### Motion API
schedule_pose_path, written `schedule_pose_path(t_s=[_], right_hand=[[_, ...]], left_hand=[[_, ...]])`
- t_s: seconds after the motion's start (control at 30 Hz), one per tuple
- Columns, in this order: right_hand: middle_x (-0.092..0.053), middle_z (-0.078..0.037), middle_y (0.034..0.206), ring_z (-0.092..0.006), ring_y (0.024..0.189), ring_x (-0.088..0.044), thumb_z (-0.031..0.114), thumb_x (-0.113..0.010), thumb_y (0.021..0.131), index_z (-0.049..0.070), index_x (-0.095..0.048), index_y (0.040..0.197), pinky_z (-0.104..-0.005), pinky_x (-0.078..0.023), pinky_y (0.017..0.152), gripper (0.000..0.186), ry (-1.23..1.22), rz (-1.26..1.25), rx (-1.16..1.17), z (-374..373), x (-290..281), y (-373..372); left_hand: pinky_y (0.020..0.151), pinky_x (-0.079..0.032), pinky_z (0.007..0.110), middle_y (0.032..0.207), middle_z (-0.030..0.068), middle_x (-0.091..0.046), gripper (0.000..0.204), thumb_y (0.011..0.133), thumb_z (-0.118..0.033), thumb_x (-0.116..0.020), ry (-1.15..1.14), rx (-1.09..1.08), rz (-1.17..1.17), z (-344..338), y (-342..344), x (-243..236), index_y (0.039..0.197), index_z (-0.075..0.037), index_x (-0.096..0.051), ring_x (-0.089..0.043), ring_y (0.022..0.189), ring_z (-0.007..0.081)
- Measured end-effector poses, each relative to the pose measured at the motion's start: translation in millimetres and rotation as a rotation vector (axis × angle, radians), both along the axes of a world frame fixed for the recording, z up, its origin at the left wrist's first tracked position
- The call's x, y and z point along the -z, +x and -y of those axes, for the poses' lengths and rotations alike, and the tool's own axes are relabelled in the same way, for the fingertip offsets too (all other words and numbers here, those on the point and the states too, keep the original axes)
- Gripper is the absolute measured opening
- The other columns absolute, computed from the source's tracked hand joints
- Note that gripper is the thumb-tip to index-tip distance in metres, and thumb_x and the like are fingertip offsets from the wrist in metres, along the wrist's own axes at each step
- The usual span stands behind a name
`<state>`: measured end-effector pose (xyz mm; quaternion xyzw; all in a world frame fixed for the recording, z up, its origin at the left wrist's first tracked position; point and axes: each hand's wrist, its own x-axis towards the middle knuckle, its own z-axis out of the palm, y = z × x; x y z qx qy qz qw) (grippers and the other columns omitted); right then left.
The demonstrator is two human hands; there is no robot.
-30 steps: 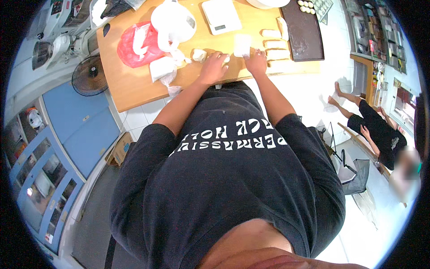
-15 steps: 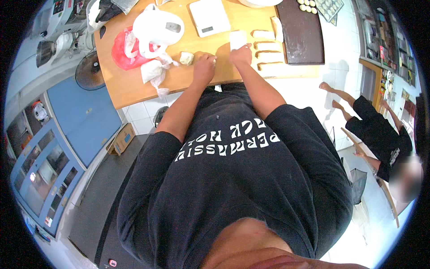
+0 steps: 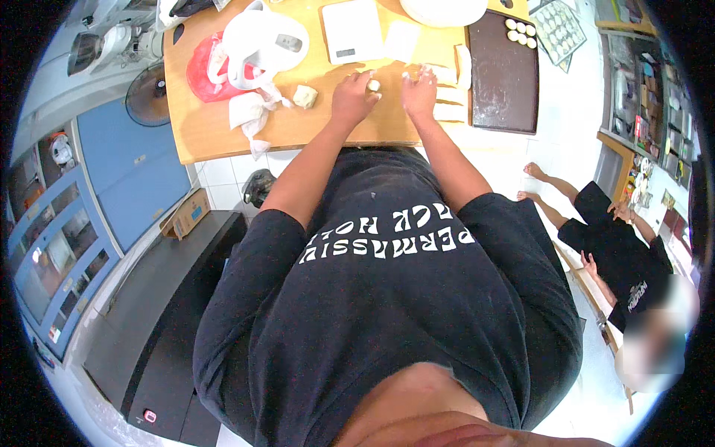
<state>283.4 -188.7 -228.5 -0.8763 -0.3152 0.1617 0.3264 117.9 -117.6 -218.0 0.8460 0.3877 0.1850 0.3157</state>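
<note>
My left hand [image 3: 354, 98] is closed around a small pale dough piece [image 3: 373, 86], which shows between thumb and fingers above the wooden table [image 3: 328, 134]. Just to its right, my right hand [image 3: 419, 97] has its fingers apart, with whitish residue at the tips and nothing seen in them. It is beside several pale dough logs [image 3: 450, 112], partly covering their left ends. Beyond it a flat white scraper-like sheet [image 3: 402, 41] lies next to a white kitchen scale [image 3: 352, 30]. A bigger dough lump [image 3: 304, 96] sits left of my left hand.
A dark baking tray [image 3: 503, 89] with several dough balls [image 3: 521, 33] stands at the right. On the left are a white jug [image 3: 261, 37], a red plastic bag [image 3: 202, 71] and a knotted clear bag [image 3: 249, 112]. A white bowl [image 3: 445, 12] is at the back. Another person [image 3: 614, 246] is at the right.
My right hand has let go of the white sheet, which now lies farther back by the scale, and has moved right. My left hand has turned, so the dough piece shows more.
</note>
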Motion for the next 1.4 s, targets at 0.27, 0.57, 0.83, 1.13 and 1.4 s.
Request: schedule_pose_path(t_s=[0.27,0.57,0.83,1.13,1.4], right_hand=[[-0.06,-0.023,0.131,-0.0418,0.127,-0.052,0.025,-0.062,0.095,0.001,-0.06,0.129,-0.05,-0.04,0.111,0.041,-0.056,0.069,-0.353,5.7,12.7,-23.1],[-0.064,-0.016,0.128,-0.0353,0.126,-0.055,0.022,-0.061,0.095,0.005,-0.07,0.115,-0.0488,-0.043,0.107,0.028,-0.061,0.311,-0.868,25.3,50.1,-52.3],[-0.054,-0.016,0.146,-0.037,0.138,-0.048,0.016,-0.06,0.096,0.005,-0.059,0.134,-0.0511,-0.035,0.116,0.04,0.092,0.306,-0.529,25.6,63.3,-78.8],[-0.059,-0.025,0.138,-0.0428,0.131,-0.052,0.005,-0.057,0.095,-0.004,-0.06,0.131,-0.0507,-0.04,0.112,0.038,0.188,0.431,-0.226,-4.3,64.0,-64.8],[-0.06,-0.017,0.14,-0.0386,0.132,-0.054,0.012,-0.065,0.093,0.005,-0.064,0.13,-0.05,-0.043,0.111,0.038,0.136,0.429,-0.423,33.8,66.9,-81.5]], left_hand=[[0.114,-0.037,0.049,0.144,0.0187,-0.051,0.07,0.08,-0.028,-0.081,-0.045,-0.003,-0.399,6.4,-45.0,6.3,0.141,-0.008,-0.052,-0.045,0.135,0.0379],[0.119,-0.031,0.05,0.159,0.0134,-0.037,0.061,0.09,-0.037,-0.068,0.14,0.302,-0.416,-7.9,-115.9,44.0,0.146,-0.019,-0.051,-0.033,0.147,0.0357],[0.117,-0.033,0.047,0.161,0.0067,-0.037,0.058,0.09,-0.041,-0.065,0.135,0.321,-0.358,-11.3,-119.8,48.6,0.145,-0.025,-0.054,-0.034,0.148,0.0277],[0.115,-0.035,0.048,0.157,0.0079,-0.041,0.054,0.088,-0.037,-0.068,0.146,0.301,-0.248,-11.2,-126.1,53.0,0.139,-0.021,-0.058,-0.036,0.146,0.0279],[0.112,-0.037,0.047,0.154,0.0083,-0.045,0.054,0.084,-0.035,-0.072,0.141,0.265,-0.204,-10.9,-128.6,57.5,0.135,-0.019,-0.06,-0.041,0.142,0.0297]])
